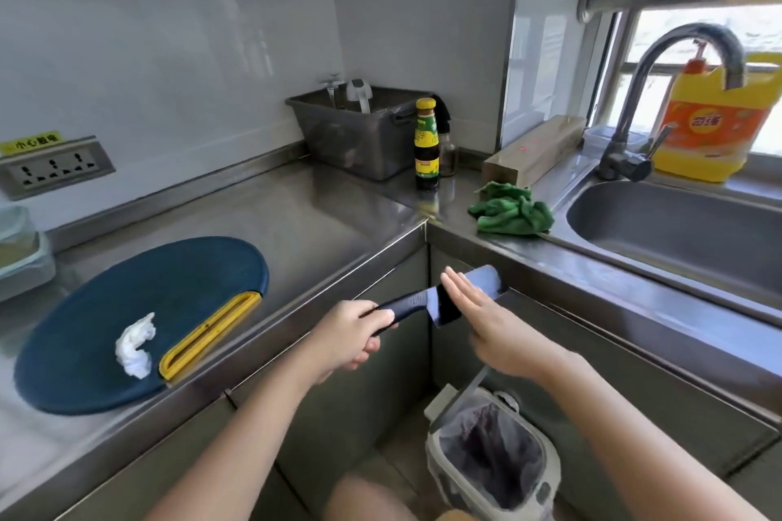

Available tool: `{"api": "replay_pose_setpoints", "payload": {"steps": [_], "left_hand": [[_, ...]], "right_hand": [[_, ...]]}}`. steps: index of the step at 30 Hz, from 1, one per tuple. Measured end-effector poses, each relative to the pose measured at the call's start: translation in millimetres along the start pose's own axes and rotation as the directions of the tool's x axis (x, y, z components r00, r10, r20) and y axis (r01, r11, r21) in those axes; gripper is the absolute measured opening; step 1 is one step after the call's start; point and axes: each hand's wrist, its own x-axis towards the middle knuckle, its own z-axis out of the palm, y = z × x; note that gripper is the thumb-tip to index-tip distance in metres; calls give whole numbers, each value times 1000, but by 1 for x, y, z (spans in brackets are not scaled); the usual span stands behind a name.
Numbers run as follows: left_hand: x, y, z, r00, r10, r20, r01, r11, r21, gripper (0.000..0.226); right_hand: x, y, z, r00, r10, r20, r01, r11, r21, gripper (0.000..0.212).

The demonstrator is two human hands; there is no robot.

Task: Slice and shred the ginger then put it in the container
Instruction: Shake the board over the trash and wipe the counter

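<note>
No ginger to be seen anywhere: none on the dark blue cutting board (127, 309), only a crumpled white tissue (135, 347) beside its yellow insert (207, 334). Right of the board, past the bench (317, 224) edge and above the lined waste bin (438, 457): a kitchen knife (486, 281), handle clenched in the left hand (351, 338). Right hand (486, 321) released and flat, straight fingers laid against the blade's side. Probably brushing clinging bits off the blade into the bin. To do it well: press the palm flat on the blade face, stroke from spine toward edge and off, never along the edge. Grip the handle firmly, tip pointed away from the body. Left of the board, at the frame's edge, a translucent container (21, 250), perhaps the one meant; contents unclear.
</note>
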Motion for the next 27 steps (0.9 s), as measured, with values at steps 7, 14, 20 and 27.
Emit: {"api": "replay_pose_setpoints", "payload": {"steps": [7, 14, 20, 27], "left_hand": [[-4, -25, 46, 998, -33, -47, 28, 993, -111, 31], [-5, -48, 71, 992, -65, -109, 48, 987, -150, 23], [-2, -50, 68, 992, 38, -118, -26, 994, 103, 29], [-9, -40, 76, 996, -52, -78, 40, 988, -150, 23]], "right_hand": [[-40, 3, 57, 978, 183, -95, -182, 983, 22, 87], [-90, 0, 121, 701, 712, -41, -709, 701, 76, 61], [-65, -9, 97, 759, 473, -448, -510, 859, 43, 60], [-60, -11, 105, 774, 618, -139, -633, 749, -197, 84]]}}
